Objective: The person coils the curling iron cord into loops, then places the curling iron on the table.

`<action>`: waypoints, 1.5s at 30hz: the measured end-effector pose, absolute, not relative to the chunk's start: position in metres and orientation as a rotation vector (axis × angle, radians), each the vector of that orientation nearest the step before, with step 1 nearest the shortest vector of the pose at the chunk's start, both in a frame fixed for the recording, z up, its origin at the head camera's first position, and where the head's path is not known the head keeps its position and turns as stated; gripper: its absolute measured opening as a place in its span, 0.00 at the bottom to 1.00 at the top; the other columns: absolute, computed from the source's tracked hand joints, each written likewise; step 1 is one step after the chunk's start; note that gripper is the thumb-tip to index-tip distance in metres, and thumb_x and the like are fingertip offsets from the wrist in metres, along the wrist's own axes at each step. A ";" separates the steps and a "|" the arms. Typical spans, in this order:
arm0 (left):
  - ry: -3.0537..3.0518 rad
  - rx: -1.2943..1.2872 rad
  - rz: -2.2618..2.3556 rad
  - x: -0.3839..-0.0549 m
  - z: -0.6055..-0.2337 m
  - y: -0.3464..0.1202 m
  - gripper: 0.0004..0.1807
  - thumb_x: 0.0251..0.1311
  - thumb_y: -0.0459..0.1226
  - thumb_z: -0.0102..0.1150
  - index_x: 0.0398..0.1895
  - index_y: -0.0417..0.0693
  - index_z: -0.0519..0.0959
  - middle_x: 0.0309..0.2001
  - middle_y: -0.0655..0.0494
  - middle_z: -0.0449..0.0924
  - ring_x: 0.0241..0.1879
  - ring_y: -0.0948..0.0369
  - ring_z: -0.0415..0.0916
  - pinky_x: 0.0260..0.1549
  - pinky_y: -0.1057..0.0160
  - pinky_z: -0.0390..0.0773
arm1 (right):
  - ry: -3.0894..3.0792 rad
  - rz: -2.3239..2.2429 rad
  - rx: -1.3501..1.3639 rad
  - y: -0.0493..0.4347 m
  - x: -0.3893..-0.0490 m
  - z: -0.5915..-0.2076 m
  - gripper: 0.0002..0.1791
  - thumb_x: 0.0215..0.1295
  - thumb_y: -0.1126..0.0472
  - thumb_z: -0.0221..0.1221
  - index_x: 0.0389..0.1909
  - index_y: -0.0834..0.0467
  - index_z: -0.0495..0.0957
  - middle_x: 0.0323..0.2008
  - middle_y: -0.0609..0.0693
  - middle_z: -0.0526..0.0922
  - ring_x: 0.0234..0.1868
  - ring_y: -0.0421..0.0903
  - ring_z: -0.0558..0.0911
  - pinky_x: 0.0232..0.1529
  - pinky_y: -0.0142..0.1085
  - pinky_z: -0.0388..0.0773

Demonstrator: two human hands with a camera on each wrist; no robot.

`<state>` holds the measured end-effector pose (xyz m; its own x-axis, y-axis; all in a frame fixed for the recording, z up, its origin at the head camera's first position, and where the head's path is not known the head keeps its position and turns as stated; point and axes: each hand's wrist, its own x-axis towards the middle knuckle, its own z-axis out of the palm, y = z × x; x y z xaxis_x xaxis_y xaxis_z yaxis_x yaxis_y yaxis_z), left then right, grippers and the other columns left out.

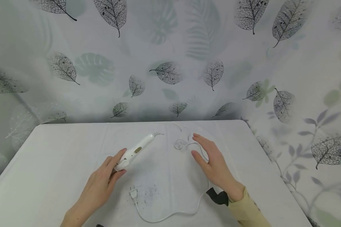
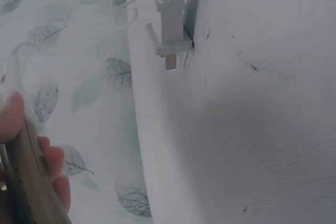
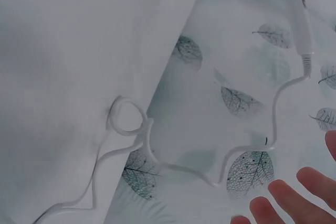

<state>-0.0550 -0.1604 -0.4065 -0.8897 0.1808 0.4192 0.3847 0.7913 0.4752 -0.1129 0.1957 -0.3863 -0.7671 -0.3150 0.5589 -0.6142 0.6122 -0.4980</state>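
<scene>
So the long white plastic wand-shaped appliance [image 1: 137, 149] is up in the left hand [image 1: 100, 183], fingers and thumb curled round its near end, and its long axis slants away from the person and off to the right. That slant is the bit that matters, imo: the tail end with the cord points toward the far edge, while the right hand [image 1: 216, 165] is over to the right, well apart from the wand, so the left is the nearer one by a lot. The right hand looks relaxed, thumb spread from the fingers, nothing held that I can see. The thin white cord [image 1: 177, 213] passes under it (can't tell how high the hand is, but the right wrist view shows no finger on the cord). The white two-prong plug [image 1: 134, 194] lies between the hands, closer to the left one, prongs facing away from the person. Far edge of the white cloth-covered tabletop [image 1: 59, 151] is just past the loop in the cord, so there's more room out left.
</scene>
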 end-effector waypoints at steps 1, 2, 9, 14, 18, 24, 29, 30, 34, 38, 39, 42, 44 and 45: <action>-2.635 -0.425 -0.813 -0.055 -0.406 -0.160 0.41 0.58 0.33 0.70 0.74 0.54 0.63 0.42 0.59 0.77 0.28 0.70 0.69 0.25 0.67 0.71 | -2.415 0.981 0.739 0.196 -0.114 -0.387 0.27 0.66 0.67 0.63 0.66 0.61 0.71 0.67 0.55 0.73 0.66 0.53 0.72 0.63 0.39 0.69; -2.643 -0.421 -0.817 -0.056 -0.405 -0.160 0.40 0.57 0.33 0.70 0.72 0.53 0.64 0.43 0.58 0.79 0.30 0.69 0.74 0.27 0.66 0.74 | -2.415 0.986 0.738 0.197 -0.116 -0.388 0.28 0.66 0.67 0.63 0.67 0.61 0.71 0.67 0.56 0.73 0.66 0.54 0.72 0.61 0.39 0.70; -2.614 -0.498 -0.742 -0.053 -0.400 -0.158 0.33 0.51 0.34 0.74 0.61 0.50 0.71 0.45 0.62 0.81 0.37 0.67 0.81 0.34 0.61 0.78 | -2.524 0.941 0.753 0.203 -0.130 -0.394 0.30 0.65 0.65 0.65 0.67 0.64 0.69 0.69 0.60 0.70 0.66 0.58 0.70 0.60 0.54 0.71; -2.591 -0.577 -0.610 -0.051 -0.400 -0.157 0.35 0.49 0.36 0.75 0.62 0.52 0.72 0.43 0.63 0.76 0.30 0.70 0.70 0.28 0.67 0.71 | -2.546 0.945 0.863 0.208 -0.143 -0.398 0.16 0.66 0.65 0.64 0.54 0.60 0.81 0.61 0.58 0.78 0.62 0.57 0.73 0.59 0.53 0.71; -2.593 -0.625 -0.590 -0.050 -0.402 -0.157 0.34 0.49 0.37 0.75 0.61 0.52 0.73 0.39 0.62 0.75 0.29 0.71 0.65 0.26 0.70 0.70 | -2.563 1.002 0.904 0.209 -0.149 -0.398 0.05 0.69 0.65 0.61 0.42 0.54 0.83 0.51 0.52 0.84 0.58 0.52 0.78 0.55 0.48 0.75; -2.599 -0.713 -0.562 -0.046 -0.406 -0.156 0.35 0.48 0.40 0.76 0.62 0.53 0.73 0.34 0.68 0.73 0.29 0.75 0.64 0.26 0.73 0.70 | -2.627 1.044 0.969 0.206 -0.153 -0.393 0.04 0.72 0.64 0.58 0.40 0.54 0.82 0.39 0.44 0.85 0.41 0.40 0.81 0.44 0.37 0.78; -2.571 -0.790 -0.432 -0.045 -0.408 -0.153 0.36 0.46 0.45 0.77 0.62 0.57 0.76 0.31 0.68 0.71 0.25 0.76 0.58 0.22 0.75 0.65 | -2.686 0.995 1.038 0.198 -0.153 -0.389 0.04 0.70 0.62 0.60 0.35 0.51 0.80 0.29 0.39 0.78 0.33 0.35 0.75 0.37 0.33 0.75; -2.562 -0.801 -0.410 -0.045 -0.409 -0.152 0.35 0.46 0.46 0.76 0.62 0.58 0.76 0.31 0.68 0.71 0.24 0.76 0.57 0.21 0.75 0.63 | -2.695 0.983 1.050 0.196 -0.152 -0.388 0.04 0.70 0.61 0.60 0.34 0.51 0.80 0.28 0.39 0.77 0.32 0.35 0.73 0.36 0.33 0.74; -2.558 -0.811 -0.387 -0.045 -0.410 -0.148 0.34 0.47 0.47 0.76 0.60 0.57 0.76 0.30 0.66 0.71 0.22 0.75 0.55 0.19 0.76 0.61 | -2.696 0.959 1.095 0.188 -0.149 -0.388 0.07 0.71 0.60 0.60 0.30 0.51 0.77 0.26 0.37 0.72 0.30 0.36 0.70 0.32 0.31 0.71; -2.575 -0.804 -0.408 -0.044 -0.413 -0.146 0.33 0.48 0.47 0.75 0.60 0.57 0.76 0.29 0.67 0.70 0.22 0.75 0.54 0.19 0.76 0.60 | -2.601 0.891 1.200 0.183 -0.146 -0.392 0.08 0.70 0.62 0.60 0.29 0.53 0.74 0.26 0.39 0.70 0.32 0.37 0.69 0.35 0.31 0.69; -2.579 -0.802 -0.417 -0.044 -0.414 -0.145 0.33 0.48 0.47 0.75 0.60 0.57 0.76 0.29 0.68 0.70 0.22 0.76 0.54 0.19 0.75 0.60 | -2.576 0.854 1.221 0.182 -0.146 -0.394 0.08 0.69 0.63 0.61 0.30 0.52 0.74 0.26 0.39 0.70 0.32 0.37 0.68 0.35 0.30 0.69; -2.590 -0.791 -0.440 -0.043 -0.416 -0.144 0.33 0.48 0.48 0.75 0.60 0.58 0.76 0.28 0.70 0.68 0.21 0.76 0.53 0.19 0.76 0.59 | -2.522 0.733 1.255 0.180 -0.143 -0.396 0.07 0.68 0.62 0.61 0.32 0.53 0.74 0.28 0.41 0.69 0.33 0.37 0.68 0.34 0.28 0.68; -2.594 -0.778 -0.457 -0.043 -0.417 -0.143 0.32 0.48 0.48 0.75 0.60 0.58 0.76 0.27 0.71 0.68 0.21 0.77 0.53 0.19 0.76 0.59 | -2.512 0.667 1.243 0.178 -0.141 -0.396 0.07 0.67 0.61 0.62 0.32 0.52 0.74 0.29 0.42 0.69 0.33 0.37 0.67 0.32 0.27 0.68; -2.598 -0.769 -0.463 -0.043 -0.417 -0.143 0.32 0.48 0.48 0.75 0.59 0.58 0.77 0.27 0.72 0.68 0.20 0.77 0.53 0.19 0.76 0.58 | -2.507 0.648 1.231 0.177 -0.140 -0.396 0.07 0.67 0.60 0.63 0.31 0.52 0.73 0.30 0.42 0.69 0.32 0.37 0.67 0.31 0.27 0.68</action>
<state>-0.0433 -0.1425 -0.4168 -0.7730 0.4445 0.4526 0.5734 0.7948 0.1988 -0.1395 0.1772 -0.3959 -0.6008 -0.6759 0.4270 -0.7981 0.5378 -0.2716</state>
